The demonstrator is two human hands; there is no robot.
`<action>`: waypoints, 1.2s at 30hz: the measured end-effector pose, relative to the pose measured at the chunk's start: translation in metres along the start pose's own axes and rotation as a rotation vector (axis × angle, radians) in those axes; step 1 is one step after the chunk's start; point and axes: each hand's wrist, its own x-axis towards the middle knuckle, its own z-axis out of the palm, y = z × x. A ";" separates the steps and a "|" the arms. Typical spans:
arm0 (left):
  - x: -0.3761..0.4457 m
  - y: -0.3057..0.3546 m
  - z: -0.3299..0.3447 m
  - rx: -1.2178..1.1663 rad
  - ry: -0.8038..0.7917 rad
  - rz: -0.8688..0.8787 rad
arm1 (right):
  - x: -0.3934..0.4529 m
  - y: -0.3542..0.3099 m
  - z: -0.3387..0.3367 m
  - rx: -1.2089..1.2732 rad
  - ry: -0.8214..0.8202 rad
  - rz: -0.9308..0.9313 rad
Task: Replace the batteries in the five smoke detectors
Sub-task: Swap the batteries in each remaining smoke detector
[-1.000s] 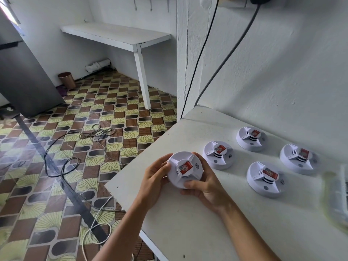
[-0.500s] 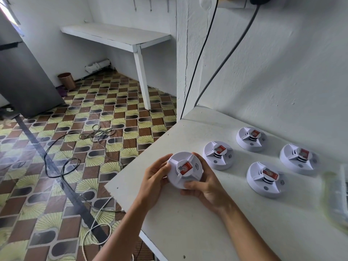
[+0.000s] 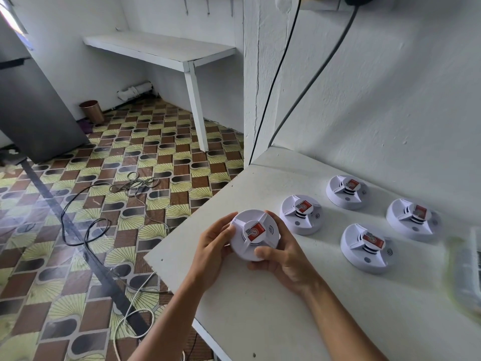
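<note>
A round white smoke detector (image 3: 253,234) with a red label is held face up just above the white table (image 3: 260,316), near its left corner. My left hand (image 3: 212,250) grips its left rim and my right hand (image 3: 282,259) wraps its right side, thumb on the front edge. Several more white detectors rest on the table: one right beside the held one (image 3: 302,214), one further back by the wall (image 3: 345,191), one in front (image 3: 367,247) and one at the far right (image 3: 411,218).
A blurred clear packet (image 3: 466,272) lies at the table's right edge. Two black cables (image 3: 307,82) hang down the wall behind the table. Below on the left, cords (image 3: 104,204) trail over the patterned floor. A white shelf (image 3: 161,48) stands at the back.
</note>
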 end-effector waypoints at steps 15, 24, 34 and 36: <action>0.001 0.000 0.000 0.004 0.006 0.001 | -0.001 0.000 -0.001 -0.002 -0.001 -0.001; 0.001 -0.001 -0.001 0.005 0.010 -0.003 | 0.000 0.001 -0.003 0.007 -0.003 0.011; 0.002 -0.003 -0.003 0.019 0.015 -0.003 | 0.000 0.002 -0.004 0.022 -0.001 0.015; 0.002 -0.003 -0.003 0.022 0.017 -0.004 | 0.000 0.002 -0.004 0.024 -0.002 0.014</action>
